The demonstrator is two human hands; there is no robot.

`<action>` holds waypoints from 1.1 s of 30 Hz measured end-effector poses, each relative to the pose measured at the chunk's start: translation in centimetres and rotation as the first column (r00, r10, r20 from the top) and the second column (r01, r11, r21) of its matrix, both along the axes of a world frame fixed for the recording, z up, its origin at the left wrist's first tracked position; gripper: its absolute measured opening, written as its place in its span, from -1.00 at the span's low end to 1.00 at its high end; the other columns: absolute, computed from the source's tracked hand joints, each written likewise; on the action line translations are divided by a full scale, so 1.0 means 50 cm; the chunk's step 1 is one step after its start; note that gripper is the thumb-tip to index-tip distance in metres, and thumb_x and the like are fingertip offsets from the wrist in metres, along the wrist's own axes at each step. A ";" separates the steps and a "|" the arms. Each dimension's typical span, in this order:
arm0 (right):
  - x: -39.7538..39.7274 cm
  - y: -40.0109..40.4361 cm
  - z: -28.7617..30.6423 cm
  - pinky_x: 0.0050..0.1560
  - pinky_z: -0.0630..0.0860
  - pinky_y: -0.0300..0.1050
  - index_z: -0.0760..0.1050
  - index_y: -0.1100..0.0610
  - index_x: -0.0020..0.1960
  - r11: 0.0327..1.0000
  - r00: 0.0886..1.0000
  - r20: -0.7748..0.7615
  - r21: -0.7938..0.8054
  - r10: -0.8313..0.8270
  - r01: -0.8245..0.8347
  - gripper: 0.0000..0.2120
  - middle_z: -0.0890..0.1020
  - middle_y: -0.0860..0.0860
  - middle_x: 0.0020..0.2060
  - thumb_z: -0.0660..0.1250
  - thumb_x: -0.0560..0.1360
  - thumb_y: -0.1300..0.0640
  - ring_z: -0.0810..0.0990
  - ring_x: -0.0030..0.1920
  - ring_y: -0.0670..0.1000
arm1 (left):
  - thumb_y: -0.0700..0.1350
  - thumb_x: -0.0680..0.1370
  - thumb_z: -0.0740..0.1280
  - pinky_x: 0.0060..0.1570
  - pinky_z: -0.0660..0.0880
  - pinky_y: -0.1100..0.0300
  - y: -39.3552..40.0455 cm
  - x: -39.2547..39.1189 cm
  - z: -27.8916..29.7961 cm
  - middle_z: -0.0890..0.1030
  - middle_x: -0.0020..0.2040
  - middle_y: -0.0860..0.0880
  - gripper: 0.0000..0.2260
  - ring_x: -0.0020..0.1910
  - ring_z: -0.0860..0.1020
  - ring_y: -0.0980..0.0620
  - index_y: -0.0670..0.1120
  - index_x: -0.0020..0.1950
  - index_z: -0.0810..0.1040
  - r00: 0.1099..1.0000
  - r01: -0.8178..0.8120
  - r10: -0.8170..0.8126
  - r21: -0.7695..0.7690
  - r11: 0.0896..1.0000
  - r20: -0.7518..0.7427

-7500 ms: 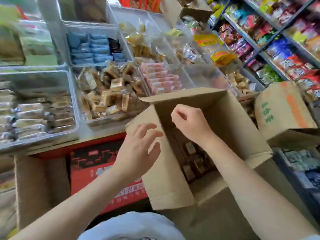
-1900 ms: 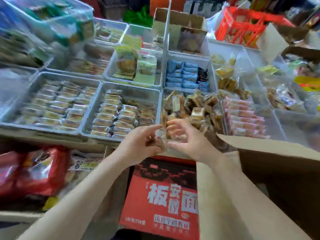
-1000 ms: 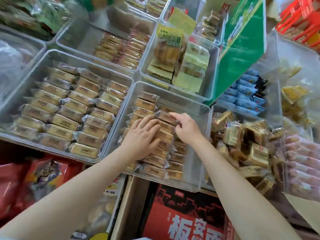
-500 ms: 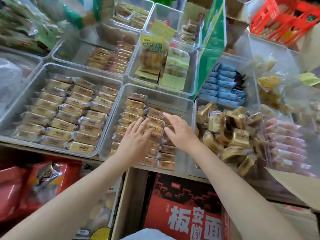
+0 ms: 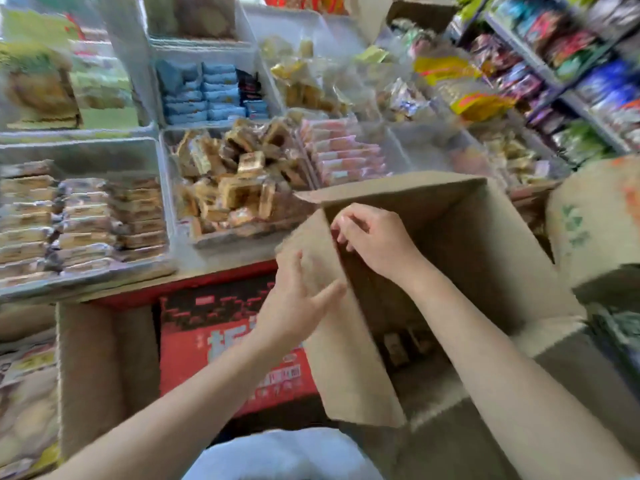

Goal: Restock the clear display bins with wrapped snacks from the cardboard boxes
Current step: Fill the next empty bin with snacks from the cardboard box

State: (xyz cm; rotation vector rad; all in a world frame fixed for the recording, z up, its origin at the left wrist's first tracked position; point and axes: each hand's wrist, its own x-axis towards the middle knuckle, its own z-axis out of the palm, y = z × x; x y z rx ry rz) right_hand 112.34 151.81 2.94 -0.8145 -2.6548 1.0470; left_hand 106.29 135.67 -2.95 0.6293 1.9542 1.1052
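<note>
Snacks [image 5: 398, 351] in the open cardboard box [image 5: 485, 244] are hard to make out: only two or three small wrapped pieces show in the dark bottom, and the right forearm hides the rest of the floor. The whole picture is smeared by motion, so no label can be read and the bins cannot be counted surely. A second cardboard box [image 5: 595, 223] with green print is cut off at the right edge, and a red carton [image 5: 221, 344] under the counter is partly covered by the left arm.

Those snacks lie well below both hands, touched by neither. The left hand [image 5: 294, 306] rests against the outside of the box's left flap [image 5: 346, 358], fingers spread and fairly straight, holding nothing. The right hand [image 5: 370, 237] hovers inside the mouth of the box near the flap's upper corner, fingers curled inward; whether they pinch anything cannot be told.

At the near edge of the counter, left of the box, one clear bin [image 5: 86, 271] holds three blurred rows of flat wrapped cakes [image 5: 83, 220], and the bin beside it a loose heap of brown packets [image 5: 239, 188]. Behind the box lies a stack of pink packets [image 5: 346, 154].
</note>
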 end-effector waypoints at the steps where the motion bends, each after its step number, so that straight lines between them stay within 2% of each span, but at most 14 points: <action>1: 0.039 0.020 -0.008 -0.09 0.56 -0.09 0.62 0.07 -0.04 1.000 0.999 0.046 -0.002 -0.004 0.004 -0.80 0.63 -0.12 -0.25 0.22 0.63 0.12 0.59 -0.20 -0.14 | 0.31 0.49 0.39 0.24 0.51 0.04 0.024 0.030 0.006 0.20 0.60 0.05 -0.15 0.38 0.46 0.00 0.12 0.62 0.01 1.000 -0.014 0.014 -0.016 1.000 -0.005; 4: 0.127 0.067 -0.039 0.03 0.59 -0.06 0.62 0.06 0.04 0.996 0.989 0.138 -0.068 0.062 -0.054 -0.80 0.64 -0.13 -0.12 0.21 0.64 0.09 0.61 -0.07 -0.12 | 0.06 0.50 0.43 0.22 0.42 0.09 0.075 0.104 0.005 0.32 0.54 0.01 -0.21 0.43 0.41 -0.06 0.11 0.62 0.06 0.994 -0.106 0.104 -0.034 0.994 -0.043; 7: 0.179 0.111 -0.069 0.08 0.56 -0.12 0.59 0.03 0.18 0.976 0.951 0.246 -0.158 0.186 -0.150 -0.78 0.64 -0.09 0.03 0.21 0.65 0.04 0.60 0.03 -0.09 | -0.04 0.44 0.30 0.21 0.53 -0.07 0.092 0.151 -0.004 0.48 0.41 0.03 -0.26 0.30 0.52 -0.08 0.27 0.57 0.10 0.959 -0.284 0.281 -0.062 0.957 -0.044; 10: 0.202 0.161 -0.111 0.06 0.43 -0.23 0.54 0.04 0.30 0.943 0.849 0.409 -0.141 0.333 -0.302 -0.72 0.60 -0.03 0.22 0.22 0.65 0.03 0.55 0.17 -0.05 | -0.18 0.52 0.25 -0.09 0.55 0.09 0.105 0.170 -0.004 0.61 0.25 0.00 -0.37 0.06 0.61 -0.02 0.28 0.52 0.27 0.907 -0.420 0.417 -0.053 0.906 -0.054; 12: 0.207 0.182 -0.154 0.12 0.43 -0.20 0.50 0.04 0.37 0.899 0.734 0.531 -0.146 0.423 -0.413 -0.68 0.55 0.00 0.30 0.24 0.64 0.05 0.53 0.24 0.01 | -0.22 0.53 0.22 -0.24 0.45 0.16 0.116 0.186 0.001 0.65 0.13 -0.02 -0.40 -0.12 0.59 0.03 0.28 0.48 0.33 0.877 -0.478 0.475 -0.026 0.878 -0.069; 13: 0.208 0.188 -0.176 0.15 0.46 -0.17 0.48 0.04 0.39 0.873 0.659 0.598 -0.157 0.457 -0.463 -0.66 0.54 0.01 0.31 0.25 0.63 0.09 0.54 0.25 0.03 | -0.23 0.53 0.21 -0.23 0.44 0.18 0.121 0.196 0.003 0.64 0.13 0.01 -0.40 -0.10 0.58 0.04 0.29 0.49 0.33 0.865 -0.498 0.495 -0.019 0.867 -0.084; 16: 0.223 0.205 -0.259 -0.06 0.50 -0.19 0.48 0.09 0.38 0.774 0.394 0.759 -0.220 0.518 -0.593 -0.66 0.56 0.03 0.15 0.24 0.61 0.22 0.58 0.04 0.01 | -0.20 0.57 0.19 -0.10 0.45 0.18 0.130 0.220 0.007 0.59 0.13 0.17 -0.41 0.03 0.55 0.05 0.32 0.51 0.29 0.832 -0.548 0.540 -0.034 0.836 -0.132; 18: 0.240 0.217 -0.316 -0.14 0.47 -0.19 0.48 0.15 0.33 0.737 0.254 0.819 -0.271 0.515 -0.620 -0.70 0.54 0.03 0.04 0.24 0.60 0.24 0.53 -0.07 0.00 | -0.18 0.56 0.19 -0.07 0.52 0.11 0.129 0.217 0.006 0.62 0.06 0.18 -0.43 0.00 0.59 0.04 0.34 0.48 0.33 0.812 -0.579 0.574 -0.019 0.815 -0.107; 20: 0.261 0.226 -0.385 0.01 0.53 -0.08 0.45 0.11 0.34 0.729 0.138 0.849 -0.342 0.511 -0.594 -0.68 0.55 0.06 0.18 0.26 0.59 0.20 0.54 0.02 0.04 | -0.18 0.57 0.20 -0.14 0.55 0.12 0.127 0.214 0.005 0.63 0.05 0.17 -0.45 -0.04 0.62 0.04 0.33 0.46 0.35 0.803 -0.593 0.590 -0.015 0.805 -0.081; 22: 0.275 0.224 -0.434 0.19 0.54 0.05 0.38 0.09 0.44 0.732 0.072 0.855 -0.393 0.514 -0.556 -0.56 0.50 0.08 0.32 0.29 0.57 0.20 0.53 0.18 0.11 | -0.18 0.56 0.21 -0.16 0.56 0.12 0.128 0.213 0.006 0.64 0.06 0.17 -0.45 -0.06 0.63 0.04 0.34 0.45 0.37 0.797 -0.601 0.598 -0.019 0.799 -0.085; 26: 0.273 0.223 -0.492 0.20 0.56 0.07 0.40 0.13 0.43 0.725 0.097 0.851 -0.373 0.516 -0.579 -0.49 0.53 0.09 0.30 0.43 0.51 0.15 0.55 0.21 0.14 | -0.19 0.56 0.23 -0.02 0.64 -0.05 0.133 0.212 0.004 0.67 0.05 0.16 -0.47 -0.05 0.65 0.03 0.34 0.41 0.41 0.780 -0.624 0.622 -0.008 0.782 -0.070; 30: 0.239 0.235 -0.489 0.21 0.54 0.06 0.44 0.06 0.39 0.703 0.113 0.811 -0.417 0.574 -0.576 -0.34 0.56 0.04 0.29 0.56 0.37 -0.06 0.56 0.20 0.11 | -0.18 0.55 0.25 0.02 0.64 -0.06 0.138 0.204 0.001 0.67 0.07 0.17 -0.47 -0.04 0.66 0.06 0.36 0.39 0.43 0.783 -0.620 0.619 0.005 0.785 -0.064; 31: 0.221 0.239 -0.466 0.19 0.53 0.02 0.45 0.08 0.37 0.705 0.144 0.797 -0.414 0.586 -0.576 -0.37 0.56 0.03 0.27 0.55 0.38 -0.08 0.55 0.19 0.11 | -0.18 0.56 0.25 0.02 0.64 -0.05 0.139 0.202 0.001 0.67 0.09 0.17 -0.47 -0.03 0.66 0.06 0.36 0.40 0.42 0.785 -0.617 0.616 0.010 0.787 -0.064; 33: 0.180 0.259 -0.407 0.16 0.49 -0.02 0.42 0.03 0.34 0.747 0.307 0.725 -0.414 0.616 -0.520 -0.40 0.51 0.00 0.23 0.51 0.40 -0.14 0.51 0.23 0.10 | -0.17 0.58 0.25 0.02 0.65 -0.02 0.143 0.198 0.003 0.65 0.15 0.15 -0.47 0.01 0.65 0.06 0.36 0.43 0.39 0.797 -0.602 0.601 0.011 0.799 -0.064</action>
